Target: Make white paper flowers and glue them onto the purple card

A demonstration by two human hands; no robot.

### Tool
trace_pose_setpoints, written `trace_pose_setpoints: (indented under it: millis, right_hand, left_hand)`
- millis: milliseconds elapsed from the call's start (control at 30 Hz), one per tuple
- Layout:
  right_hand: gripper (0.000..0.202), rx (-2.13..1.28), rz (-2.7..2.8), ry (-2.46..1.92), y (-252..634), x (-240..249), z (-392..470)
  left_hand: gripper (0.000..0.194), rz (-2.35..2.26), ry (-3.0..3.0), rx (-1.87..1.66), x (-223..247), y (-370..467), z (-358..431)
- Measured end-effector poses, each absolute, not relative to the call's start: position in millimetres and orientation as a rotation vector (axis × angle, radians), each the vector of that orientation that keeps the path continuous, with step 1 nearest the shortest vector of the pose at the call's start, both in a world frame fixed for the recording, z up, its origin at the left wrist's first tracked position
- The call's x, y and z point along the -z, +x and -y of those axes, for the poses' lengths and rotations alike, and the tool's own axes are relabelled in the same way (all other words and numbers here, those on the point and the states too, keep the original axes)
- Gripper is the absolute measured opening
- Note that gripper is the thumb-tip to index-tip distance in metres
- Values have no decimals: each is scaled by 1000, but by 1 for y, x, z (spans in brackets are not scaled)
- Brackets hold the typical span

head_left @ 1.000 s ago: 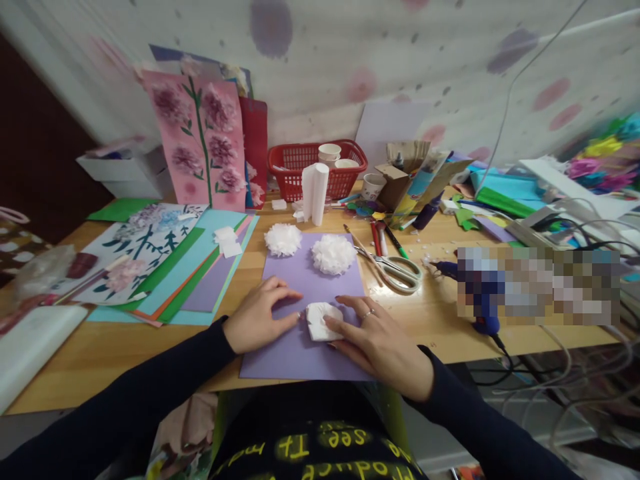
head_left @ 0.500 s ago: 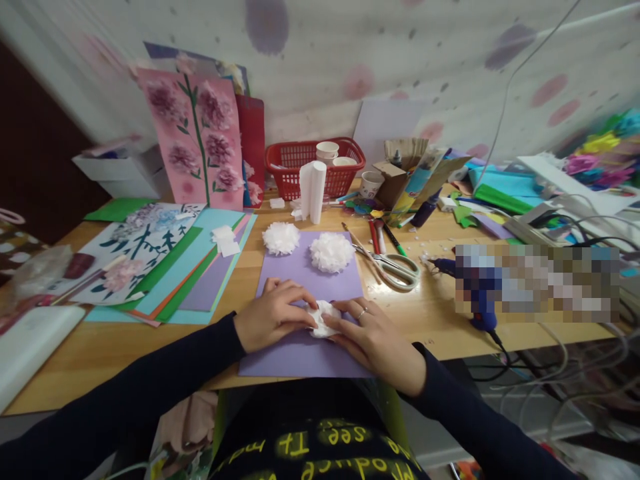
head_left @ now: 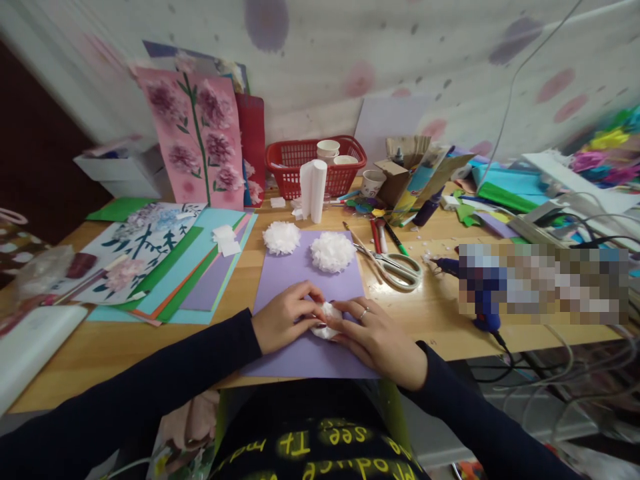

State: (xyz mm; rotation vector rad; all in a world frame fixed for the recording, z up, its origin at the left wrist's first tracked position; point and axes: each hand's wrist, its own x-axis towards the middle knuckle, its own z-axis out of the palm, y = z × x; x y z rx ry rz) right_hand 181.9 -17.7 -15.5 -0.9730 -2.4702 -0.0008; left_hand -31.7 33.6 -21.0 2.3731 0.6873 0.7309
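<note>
A small white paper flower [head_left: 324, 331] lies low over the purple sheet [head_left: 295, 363], partly covered by my fingers. My left hand [head_left: 287, 317] pinches it from the left, thumb and fingertips on its folds. From the right, my right hand [head_left: 373, 337], with a ring on one finger, grips its other side. Two fluffy white paper flowers stand farther back: one [head_left: 332, 252] on the sheet, the other [head_left: 281, 238] at its upper left corner. Scissors [head_left: 400, 272] and a pencil [head_left: 365, 243] rest just right of the sheet.
A white paper roll [head_left: 313, 190] stands before a red basket [head_left: 290, 175] with paper cups. Coloured sheets [head_left: 185, 267] are stacked left, beside a pink flower picture [head_left: 175, 133]. A blue glue gun [head_left: 483, 300] with its cable lies right. Markers [head_left: 383, 237] lie behind the scissors.
My left hand has shifted right and closed in over the white paper flower, hiding more of it. My right hand stays nearly in place.
</note>
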Motion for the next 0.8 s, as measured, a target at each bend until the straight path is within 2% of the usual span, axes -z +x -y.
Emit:
trace_pose_setpoints:
  millis: [233, 367, 533, 667, 800]
  right_hand:
    - [20, 48, 2428, -1027, 183, 22, 21]
    - [31, 100, 2493, -990, 185, 24, 24]
    - [21, -14, 2421, -1000, 184, 22, 24]
    - [23, -2, 2479, -1006, 183, 22, 23]
    - [25, 24, 2506, -1020, 183, 23, 24]
  left_hand:
    - [7, -758, 2301, -651, 16, -23, -39]
    - [7, -864, 2164, -560, 8, -17, -45]
    - [6, -893, 1895, -570, 0, -26, -47]
    - [21, -1082, 1751, -646, 1, -40, -37]
    - [19, -1215, 1812, -688, 2, -34, -23]
